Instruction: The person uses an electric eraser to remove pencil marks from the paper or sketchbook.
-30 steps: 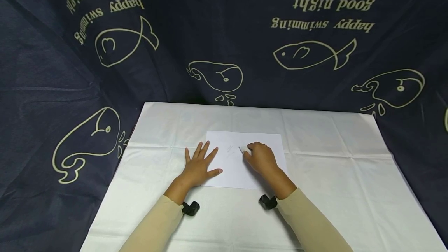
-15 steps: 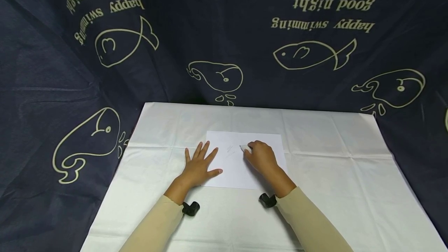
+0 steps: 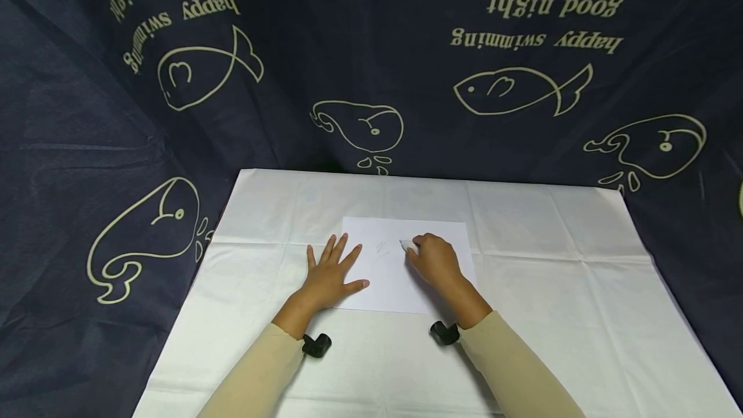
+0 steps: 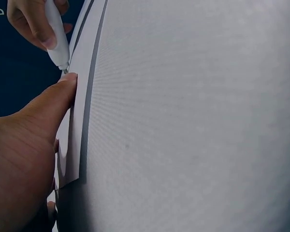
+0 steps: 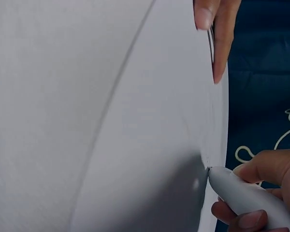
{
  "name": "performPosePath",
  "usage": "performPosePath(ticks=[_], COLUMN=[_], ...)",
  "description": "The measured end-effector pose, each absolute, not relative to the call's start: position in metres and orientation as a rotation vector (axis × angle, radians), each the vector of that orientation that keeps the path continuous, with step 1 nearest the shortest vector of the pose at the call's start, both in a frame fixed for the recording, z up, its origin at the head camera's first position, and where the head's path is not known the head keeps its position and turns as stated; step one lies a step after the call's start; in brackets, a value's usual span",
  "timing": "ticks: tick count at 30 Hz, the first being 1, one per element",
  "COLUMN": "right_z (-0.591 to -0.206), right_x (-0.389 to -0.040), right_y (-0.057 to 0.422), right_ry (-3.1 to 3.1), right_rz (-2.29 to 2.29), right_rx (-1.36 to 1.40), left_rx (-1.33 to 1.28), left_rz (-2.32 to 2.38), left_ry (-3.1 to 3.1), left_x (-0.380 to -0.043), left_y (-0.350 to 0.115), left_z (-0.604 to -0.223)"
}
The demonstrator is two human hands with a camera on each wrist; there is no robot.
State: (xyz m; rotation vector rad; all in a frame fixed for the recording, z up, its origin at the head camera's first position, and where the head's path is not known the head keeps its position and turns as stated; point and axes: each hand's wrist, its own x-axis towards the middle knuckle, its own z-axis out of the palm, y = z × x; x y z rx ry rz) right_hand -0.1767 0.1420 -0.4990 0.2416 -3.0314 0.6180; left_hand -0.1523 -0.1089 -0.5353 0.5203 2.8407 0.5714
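A white sheet of paper (image 3: 389,292) lies on the white-covered table, with a few faint thin strokes (image 3: 381,248) near its middle. My left hand (image 3: 326,281) rests flat on the sheet's left edge, fingers spread. Over the right half of the paper, my right hand (image 3: 436,263) grips a thick white pen-shaped tool (image 5: 249,195) with a tapered end and a narrow tip. In the right wrist view that tip meets or nearly meets the paper, to the right of the strokes in the head view. My right palm hides the tool's rear part from above.
A creased white cloth (image 3: 557,315) covers the table around the sheet. Behind it hangs a dark blue curtain (image 3: 371,31) printed with fish and whale outlines. Small black devices sit at my left wrist (image 3: 317,346) and right wrist (image 3: 444,333).
My right hand and the white tool have shifted slightly to the right and a little farther from me. My left hand has stayed in place.
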Motion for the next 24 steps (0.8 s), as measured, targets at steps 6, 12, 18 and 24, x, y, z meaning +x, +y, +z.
performPosePath(ticks=[6,12,18,24], right_z=[-0.4982,-0.4985,-0.4993,-0.4974], right_x=[-0.1772,-0.1773,-0.1781,-0.1785], right_y=[0.1414,0.1421,0.1433,0.1422], right_ry=[-3.038,-3.043,-3.031,-3.046], right_rz=[0.595,0.596,0.588,0.615], right_rx=[0.230,0.225,0.218,0.230], left_rx=[0.515,0.516,0.513,0.520], left_rz=[0.562,0.576,0.561,0.568], left_ry=[2.838,2.835,2.840,2.839], left_x=[-0.1522,-0.1519,-0.1519,-0.1518], left_y=[-0.1093,-0.1088,-0.1086,-0.1085], left_z=[-0.5352,-0.5341,-0.5352,-0.5344])
